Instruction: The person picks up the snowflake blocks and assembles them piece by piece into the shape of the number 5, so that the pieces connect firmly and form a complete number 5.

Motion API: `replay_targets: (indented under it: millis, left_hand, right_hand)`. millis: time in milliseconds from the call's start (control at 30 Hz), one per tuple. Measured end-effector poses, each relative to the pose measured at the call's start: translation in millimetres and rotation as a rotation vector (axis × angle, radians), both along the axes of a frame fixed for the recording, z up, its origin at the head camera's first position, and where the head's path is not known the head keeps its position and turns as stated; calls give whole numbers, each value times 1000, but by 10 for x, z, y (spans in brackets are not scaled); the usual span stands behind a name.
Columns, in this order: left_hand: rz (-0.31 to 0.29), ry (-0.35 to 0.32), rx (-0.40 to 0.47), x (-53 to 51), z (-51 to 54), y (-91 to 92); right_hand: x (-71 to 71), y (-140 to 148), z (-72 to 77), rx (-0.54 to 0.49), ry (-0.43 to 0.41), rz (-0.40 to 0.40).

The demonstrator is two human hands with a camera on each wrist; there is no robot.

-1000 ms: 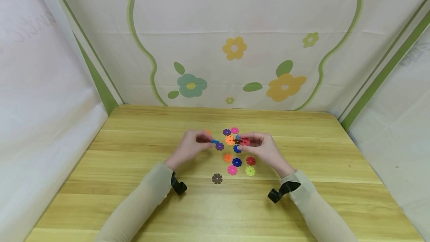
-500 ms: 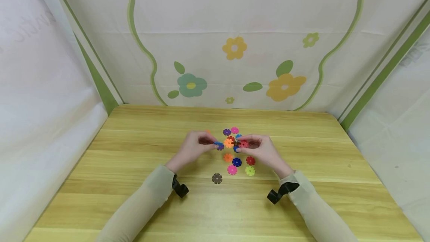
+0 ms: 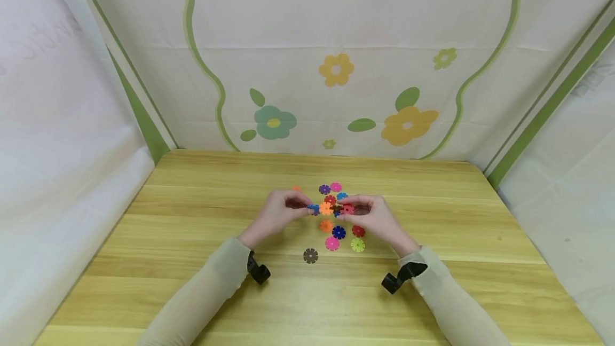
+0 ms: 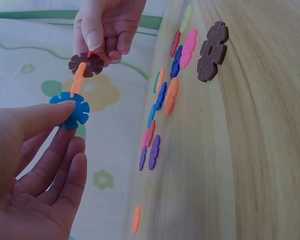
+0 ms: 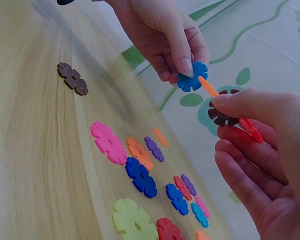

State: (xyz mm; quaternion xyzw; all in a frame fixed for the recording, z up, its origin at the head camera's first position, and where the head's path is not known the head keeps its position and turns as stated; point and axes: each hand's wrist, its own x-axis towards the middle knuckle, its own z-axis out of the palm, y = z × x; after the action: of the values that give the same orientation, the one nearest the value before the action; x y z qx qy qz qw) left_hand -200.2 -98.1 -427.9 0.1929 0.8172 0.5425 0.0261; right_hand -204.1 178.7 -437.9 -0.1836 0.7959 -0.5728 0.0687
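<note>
Left hand [image 3: 277, 212] pinches the blue notched disc [image 4: 80, 114], now brought against the orange disc [image 4: 78, 81]; right hand [image 3: 378, 219] pinches the brown disc [image 4: 94, 65]. Joining appears underway.

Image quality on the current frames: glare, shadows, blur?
Head: fairly even light, soft shadows beside the sleeves, faint sheen on the table. Left wrist: cool tint, slightly soft, but the blue disc's notches read clearly. Right wrist: cool tint, diffuse shadow across the table; right hand partly covers the held brown disc.
</note>
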Motion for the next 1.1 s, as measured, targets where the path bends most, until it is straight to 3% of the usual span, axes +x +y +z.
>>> replay_targets:
  millis: [433, 700, 1100]
  left_hand:
    - [-13, 6, -22, 12, -13, 32]
    - [-15, 2, -26, 12, -22, 56]
    - [-16, 25, -25, 12, -52, 70]
  right_hand:
    - [-17, -69, -8, 12, -17, 21]
    - [-36, -86, -22, 74, 28, 48]
    - [-45, -111, -60, 74, 25, 49]
